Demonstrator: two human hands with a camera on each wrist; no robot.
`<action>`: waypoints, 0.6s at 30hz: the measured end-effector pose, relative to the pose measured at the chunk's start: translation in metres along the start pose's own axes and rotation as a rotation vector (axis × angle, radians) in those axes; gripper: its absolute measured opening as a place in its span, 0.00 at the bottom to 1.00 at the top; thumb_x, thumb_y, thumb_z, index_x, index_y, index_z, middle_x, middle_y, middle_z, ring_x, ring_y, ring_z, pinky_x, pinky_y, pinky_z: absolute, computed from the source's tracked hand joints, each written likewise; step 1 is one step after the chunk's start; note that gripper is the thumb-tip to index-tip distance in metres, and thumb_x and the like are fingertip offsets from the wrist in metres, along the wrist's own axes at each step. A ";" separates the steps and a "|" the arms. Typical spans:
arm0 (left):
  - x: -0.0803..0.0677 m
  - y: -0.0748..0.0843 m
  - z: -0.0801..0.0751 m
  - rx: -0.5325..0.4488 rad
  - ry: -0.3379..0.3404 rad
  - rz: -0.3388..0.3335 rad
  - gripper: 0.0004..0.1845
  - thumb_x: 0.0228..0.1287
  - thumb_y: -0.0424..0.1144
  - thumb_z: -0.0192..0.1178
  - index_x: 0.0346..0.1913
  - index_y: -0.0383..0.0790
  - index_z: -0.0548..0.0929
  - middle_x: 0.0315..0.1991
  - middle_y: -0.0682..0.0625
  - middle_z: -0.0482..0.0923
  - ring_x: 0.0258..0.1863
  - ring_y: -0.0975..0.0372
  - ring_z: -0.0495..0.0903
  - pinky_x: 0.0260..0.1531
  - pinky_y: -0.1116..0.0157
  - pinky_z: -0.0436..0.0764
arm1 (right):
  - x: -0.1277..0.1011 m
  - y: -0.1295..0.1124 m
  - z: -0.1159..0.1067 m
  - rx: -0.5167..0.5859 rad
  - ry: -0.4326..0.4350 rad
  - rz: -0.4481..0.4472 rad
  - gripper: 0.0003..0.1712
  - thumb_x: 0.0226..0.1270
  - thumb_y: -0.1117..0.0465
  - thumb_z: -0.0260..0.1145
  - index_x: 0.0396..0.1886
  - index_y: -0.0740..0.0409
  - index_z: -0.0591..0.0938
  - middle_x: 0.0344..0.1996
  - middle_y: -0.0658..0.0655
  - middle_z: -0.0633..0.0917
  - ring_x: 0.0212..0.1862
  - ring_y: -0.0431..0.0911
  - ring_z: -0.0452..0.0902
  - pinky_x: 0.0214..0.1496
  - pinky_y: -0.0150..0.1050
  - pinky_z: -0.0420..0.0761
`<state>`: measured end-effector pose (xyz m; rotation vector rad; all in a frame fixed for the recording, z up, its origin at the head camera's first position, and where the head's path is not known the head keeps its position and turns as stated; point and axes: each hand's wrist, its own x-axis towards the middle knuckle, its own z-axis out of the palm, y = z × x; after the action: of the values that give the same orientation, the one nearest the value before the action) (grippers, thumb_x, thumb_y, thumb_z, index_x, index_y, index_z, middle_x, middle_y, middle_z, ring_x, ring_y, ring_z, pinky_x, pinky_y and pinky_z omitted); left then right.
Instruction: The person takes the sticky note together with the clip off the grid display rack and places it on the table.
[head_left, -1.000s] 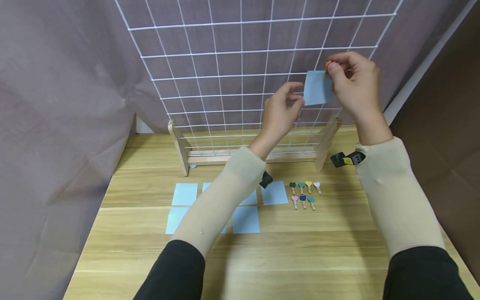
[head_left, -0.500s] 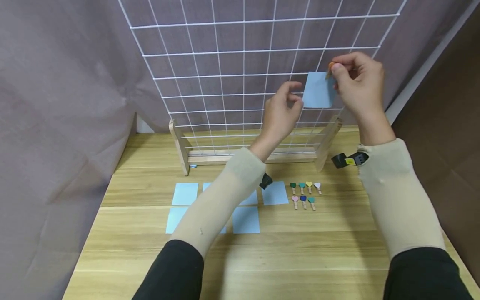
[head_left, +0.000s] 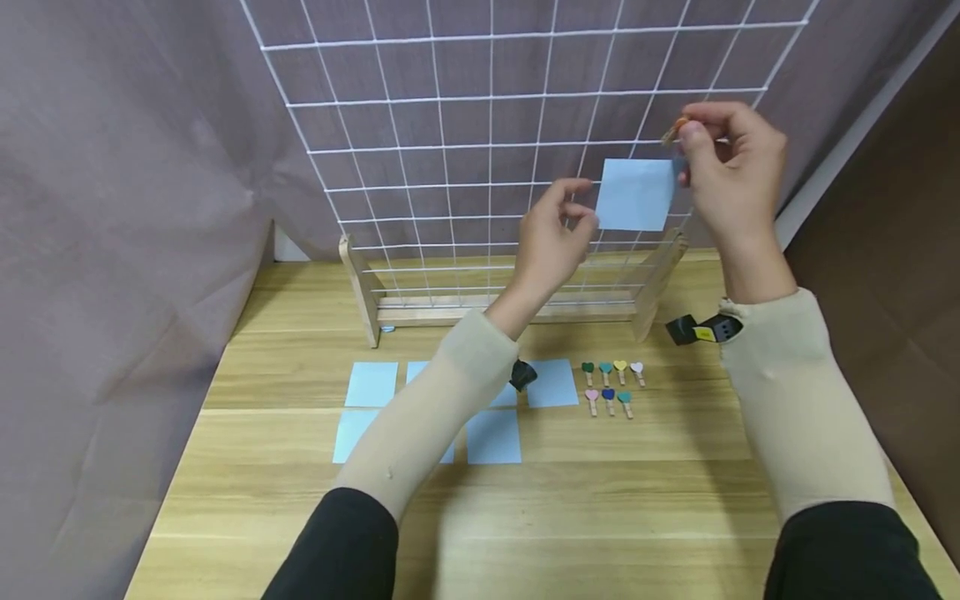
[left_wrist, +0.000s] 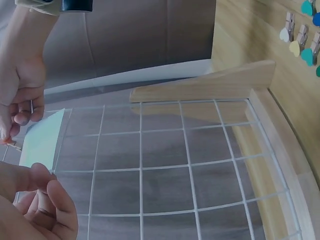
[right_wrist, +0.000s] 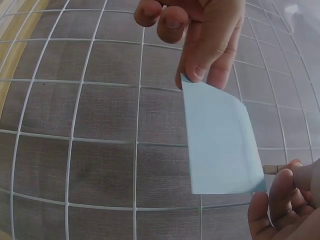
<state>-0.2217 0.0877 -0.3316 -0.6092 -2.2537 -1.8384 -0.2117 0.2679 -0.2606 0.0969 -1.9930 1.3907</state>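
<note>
A light blue paper square (head_left: 636, 194) hangs in front of the white wire grid (head_left: 465, 125). My left hand (head_left: 581, 208) pinches its left edge between thumb and finger; the right wrist view shows that left hand (right_wrist: 205, 70) on a corner of the paper (right_wrist: 220, 145). My right hand (head_left: 686, 133) pinches a small wooden clip with an orange heart (head_left: 677, 129), just above the paper's top right corner. In the right wrist view the clip (right_wrist: 272, 170) lies at the paper's edge beside my right hand (right_wrist: 287, 192). Whether it bites the paper is unclear. The left wrist view shows the paper (left_wrist: 42, 140).
The grid stands in a wooden base (head_left: 420, 310) at the back of the wooden table (head_left: 600, 517). Several blue paper squares (head_left: 371, 383) and several heart clips (head_left: 611, 387) lie in front of it. A grey curtain (head_left: 112, 250) hangs on the left.
The paper has dropped a little and tilted less, with my left hand following it down. My right hand with the clip has shifted slightly right, now above the paper's top edge.
</note>
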 end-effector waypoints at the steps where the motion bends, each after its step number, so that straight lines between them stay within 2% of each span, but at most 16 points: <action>1: -0.001 -0.001 0.000 -0.004 0.001 0.007 0.21 0.71 0.26 0.62 0.66 0.35 0.79 0.40 0.45 0.90 0.18 0.63 0.79 0.19 0.69 0.79 | -0.001 0.000 0.000 0.001 0.002 -0.002 0.09 0.77 0.69 0.64 0.49 0.62 0.89 0.34 0.45 0.85 0.28 0.37 0.76 0.29 0.22 0.78; 9: -0.016 -0.011 -0.007 -0.003 0.044 0.103 0.11 0.72 0.27 0.63 0.54 0.32 0.81 0.44 0.41 0.88 0.26 0.63 0.81 0.26 0.71 0.81 | -0.013 -0.002 -0.003 0.052 0.000 -0.007 0.09 0.76 0.70 0.65 0.47 0.61 0.89 0.33 0.46 0.85 0.26 0.37 0.76 0.29 0.22 0.79; 13: -0.022 -0.012 -0.013 -0.023 0.035 0.099 0.06 0.72 0.26 0.62 0.48 0.32 0.83 0.45 0.42 0.87 0.26 0.63 0.82 0.25 0.70 0.83 | -0.018 -0.001 -0.007 0.038 0.005 0.000 0.09 0.77 0.69 0.65 0.47 0.59 0.90 0.34 0.46 0.86 0.25 0.37 0.75 0.29 0.23 0.78; 18: -0.029 -0.015 -0.017 -0.064 0.004 0.050 0.06 0.72 0.25 0.60 0.44 0.32 0.86 0.46 0.43 0.88 0.20 0.63 0.81 0.21 0.70 0.81 | -0.024 0.005 -0.016 0.042 0.013 0.019 0.09 0.76 0.68 0.65 0.46 0.59 0.90 0.35 0.47 0.87 0.22 0.37 0.74 0.30 0.24 0.78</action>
<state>-0.2037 0.0630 -0.3517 -0.6649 -2.1639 -1.8926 -0.1883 0.2762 -0.2756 0.0880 -1.9594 1.4427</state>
